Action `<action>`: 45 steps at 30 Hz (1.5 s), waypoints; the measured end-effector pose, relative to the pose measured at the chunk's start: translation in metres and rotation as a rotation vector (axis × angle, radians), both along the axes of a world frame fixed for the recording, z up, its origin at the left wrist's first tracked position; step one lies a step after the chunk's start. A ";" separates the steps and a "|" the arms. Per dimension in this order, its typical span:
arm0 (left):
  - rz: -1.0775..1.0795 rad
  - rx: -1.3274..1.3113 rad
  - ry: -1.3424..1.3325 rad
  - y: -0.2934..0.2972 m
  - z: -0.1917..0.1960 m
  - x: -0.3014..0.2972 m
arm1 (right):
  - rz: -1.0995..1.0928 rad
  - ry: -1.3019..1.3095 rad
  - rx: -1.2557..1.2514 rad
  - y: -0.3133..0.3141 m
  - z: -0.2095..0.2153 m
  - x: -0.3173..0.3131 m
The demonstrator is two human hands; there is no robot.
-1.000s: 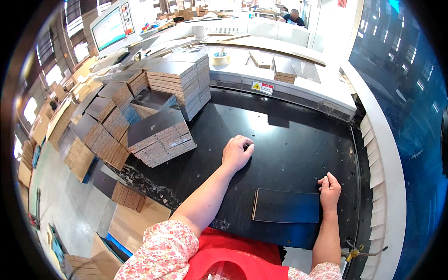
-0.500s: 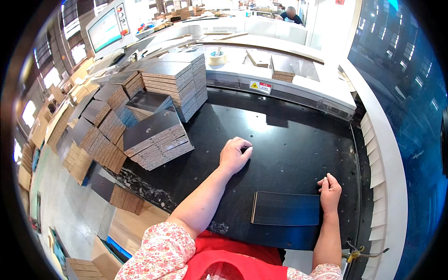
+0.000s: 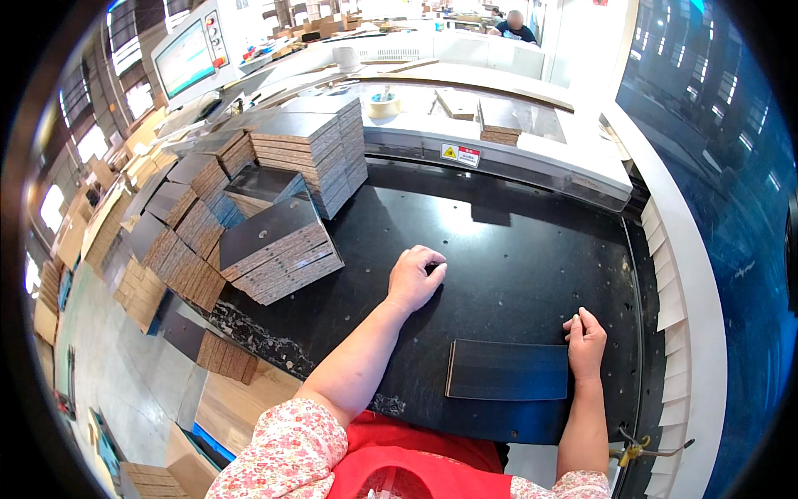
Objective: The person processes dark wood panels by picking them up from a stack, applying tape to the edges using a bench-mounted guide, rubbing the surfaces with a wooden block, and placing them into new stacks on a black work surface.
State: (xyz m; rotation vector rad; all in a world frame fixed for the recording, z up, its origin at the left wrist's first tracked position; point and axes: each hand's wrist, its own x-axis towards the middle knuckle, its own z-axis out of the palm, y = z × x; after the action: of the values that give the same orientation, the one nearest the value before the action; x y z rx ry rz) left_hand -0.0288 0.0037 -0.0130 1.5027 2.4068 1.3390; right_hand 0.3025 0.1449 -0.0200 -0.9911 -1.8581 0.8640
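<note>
My left hand (image 3: pixel 416 279) rests on the middle of the black worktop (image 3: pixel 507 283), fingers curled in a loose fist, thumb beside the bent forefinger, and nothing shows in it. Nearer me on the right, a dark rectangular board piece (image 3: pixel 509 371) lies flat, with a light edge along its left side. Just right of this piece is my right hand (image 3: pixel 587 343), its fingers bent in toward the thumb with nothing visible between them. Neither hand grips the board. Left of my left hand stands a stack of dark-faced chipboard pieces (image 3: pixel 283 241) with bare, rough edges.
Taller chipboard stacks (image 3: pixel 309 137) crowd the worktop's left side. A white machine ledge (image 3: pixel 499 158) with a warning label crosses the back, holding a tape roll (image 3: pixel 384 105) and more boards. A control screen (image 3: pixel 184 60) stands far left. A yellow-handled hook (image 3: pixel 636 453) juts out at the lower right.
Both hands keep the same pose and place over the worktop. The whole view has shifted very slightly; the board piece and stacks have not been moved.
</note>
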 end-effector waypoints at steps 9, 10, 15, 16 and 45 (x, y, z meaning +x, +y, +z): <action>0.004 0.014 0.025 -0.002 0.003 0.001 | -0.013 -0.017 0.003 0.002 -0.001 -0.001; -0.002 0.042 0.044 0.000 0.001 0.001 | -0.023 -0.032 0.033 0.004 -0.002 -0.002; 0.037 -0.032 0.084 0.004 0.009 0.010 | -0.073 -0.185 0.280 0.026 -0.004 -0.015; 0.035 -0.035 0.081 0.004 0.008 0.009 | -0.053 -0.178 0.278 0.032 -0.002 -0.023; 0.186 0.041 0.169 0.010 0.006 0.002 | 0.666 -0.618 0.694 0.135 0.017 -0.218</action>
State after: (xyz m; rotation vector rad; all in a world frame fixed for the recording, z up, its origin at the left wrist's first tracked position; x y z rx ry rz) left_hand -0.0264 0.0133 -0.0073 1.4892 2.6993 1.3506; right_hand 0.0850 0.2794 -0.0028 -0.1772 -2.8153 0.1807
